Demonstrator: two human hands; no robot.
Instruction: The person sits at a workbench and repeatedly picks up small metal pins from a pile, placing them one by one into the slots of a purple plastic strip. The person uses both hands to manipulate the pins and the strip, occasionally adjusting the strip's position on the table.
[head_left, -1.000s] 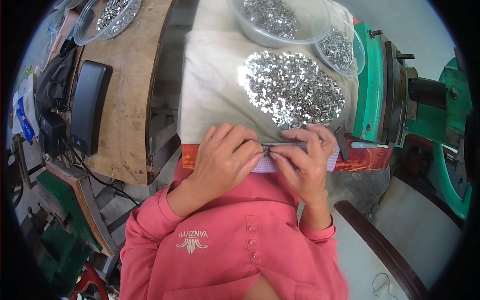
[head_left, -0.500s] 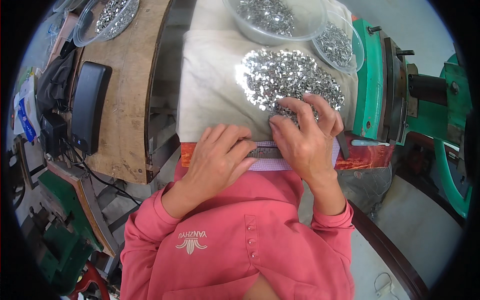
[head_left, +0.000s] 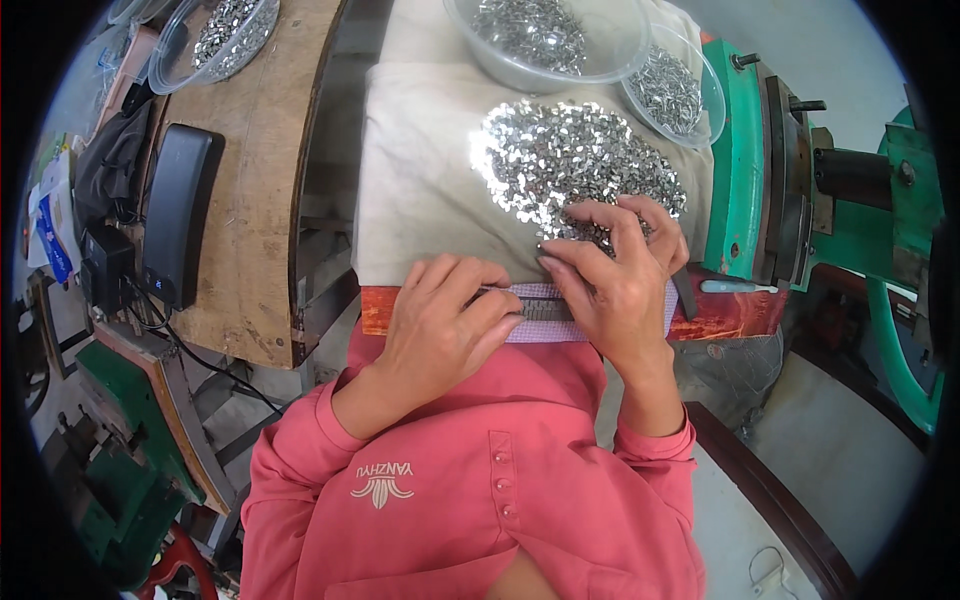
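Observation:
My left hand (head_left: 437, 318) lies curled over the left end of a dark metal bar with a row of slots (head_left: 545, 309), its thumb and fingers closed against it. The bar lies along the near edge of the bench, on a checked cloth (head_left: 545, 332). Above the bar's right end is my right hand (head_left: 625, 275), thumb and index finger drawn together at a tiny dark metal piece (head_left: 541, 247). Its other fingers bend over the near side of a heap of small shiny metal pieces (head_left: 570, 160). The heap is spread on a beige cloth (head_left: 420, 170).
Beyond the heap stand a large clear plastic bowl (head_left: 545, 82) and a smaller clear tub (head_left: 712, 95), both with metal pieces. A green machine (head_left: 735, 170) borders the right side. A wooden table (head_left: 245, 200) at left bears a black box-shaped device (head_left: 180, 215).
My right hand has shifted slightly right and nearer, and its thumb and index finger have come together. My left hand has moved slightly right along the bar.

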